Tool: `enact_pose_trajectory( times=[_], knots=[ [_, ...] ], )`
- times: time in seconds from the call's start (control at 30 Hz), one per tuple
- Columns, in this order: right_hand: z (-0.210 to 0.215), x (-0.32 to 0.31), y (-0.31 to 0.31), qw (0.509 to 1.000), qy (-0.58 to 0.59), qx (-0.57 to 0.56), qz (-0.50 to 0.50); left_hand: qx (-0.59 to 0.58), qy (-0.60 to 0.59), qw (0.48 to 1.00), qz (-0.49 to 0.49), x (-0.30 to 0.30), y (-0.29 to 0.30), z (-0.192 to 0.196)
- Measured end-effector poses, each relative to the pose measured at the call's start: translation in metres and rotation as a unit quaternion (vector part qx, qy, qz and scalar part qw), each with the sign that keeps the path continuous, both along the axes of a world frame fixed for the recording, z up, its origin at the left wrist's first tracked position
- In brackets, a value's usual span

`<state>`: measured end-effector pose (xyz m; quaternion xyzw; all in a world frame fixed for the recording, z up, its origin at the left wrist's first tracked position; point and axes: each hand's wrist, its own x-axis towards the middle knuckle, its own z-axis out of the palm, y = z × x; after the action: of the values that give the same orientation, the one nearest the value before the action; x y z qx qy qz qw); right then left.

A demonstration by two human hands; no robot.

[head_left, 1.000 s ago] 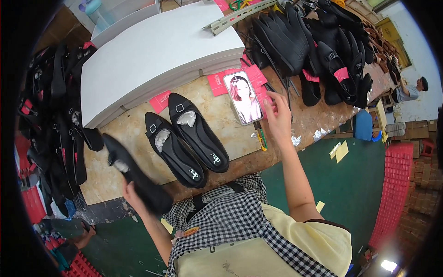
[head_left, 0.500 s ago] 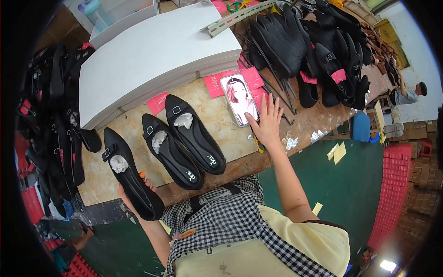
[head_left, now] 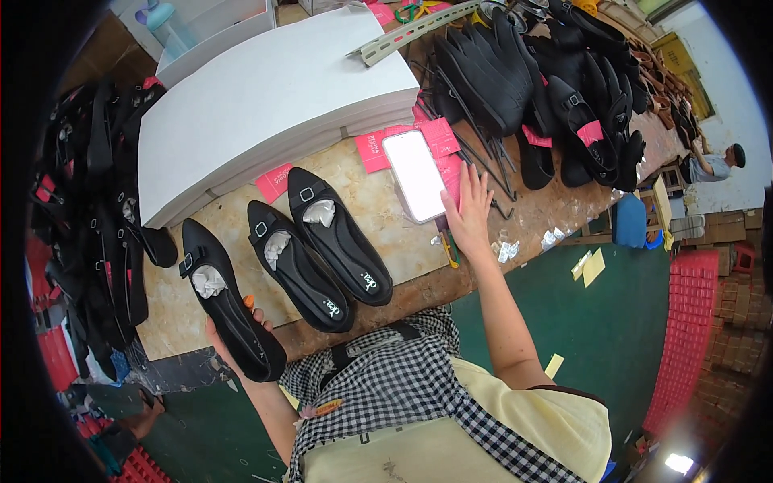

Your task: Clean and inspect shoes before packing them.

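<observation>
My left hand (head_left: 219, 341) grips a black pointed flat shoe (head_left: 228, 310) by its heel half, at the table's near edge. Crumpled white paper fills its toe, and a bow with a square buckle sits on top. A small orange thing (head_left: 249, 302) shows by my left fingers; its kind is unclear. Two similar flats, a middle shoe (head_left: 294, 278) and a right shoe (head_left: 348, 253), lie side by side on the table. My right hand (head_left: 469, 216) is open, fingers stretched, with its thumb by the lower right edge of a phone (head_left: 415, 177) with a white, lit screen.
Behind the shoes rises a stack of white sheets (head_left: 274, 105) with a perforated metal angle bar (head_left: 411, 32) on it. Black shoes (head_left: 499, 72) pile up at right, more shoes (head_left: 113, 241) at left. Pink cards (head_left: 439, 137) and metal rods (head_left: 491, 153) lie near the phone. A person (head_left: 713, 165) is far right.
The phone's screen has gone from a portrait picture to plain white. My right thumb has drawn back off the screen toward the phone's edge. The held shoe has barely shifted.
</observation>
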<state>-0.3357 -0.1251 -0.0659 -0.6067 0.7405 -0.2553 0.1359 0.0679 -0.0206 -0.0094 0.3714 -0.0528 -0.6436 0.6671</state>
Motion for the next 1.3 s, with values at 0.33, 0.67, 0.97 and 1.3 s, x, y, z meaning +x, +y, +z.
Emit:
enact_pose_trajectory(
  times=[0.33,0.67,0.97,1.3],
  knots=[
    [0.019,0.000,0.005,0.985,0.067,-0.134,0.090,-0.028,0.030,0.999,0.002,0.008,0.006,-0.004],
    [0.005,-0.004,0.014,0.994,0.091,-0.057,0.023,-0.022,0.020,1.000,0.000,0.009,0.006,-0.007],
    [0.010,-0.006,0.016,0.995,0.081,-0.055,0.031,-0.026,0.025,0.999,-0.001,0.010,0.007,-0.007],
    [0.031,0.002,0.012,0.987,0.072,-0.110,0.092,-0.024,0.019,1.000,0.003,0.006,0.008,-0.005]
  ],
)
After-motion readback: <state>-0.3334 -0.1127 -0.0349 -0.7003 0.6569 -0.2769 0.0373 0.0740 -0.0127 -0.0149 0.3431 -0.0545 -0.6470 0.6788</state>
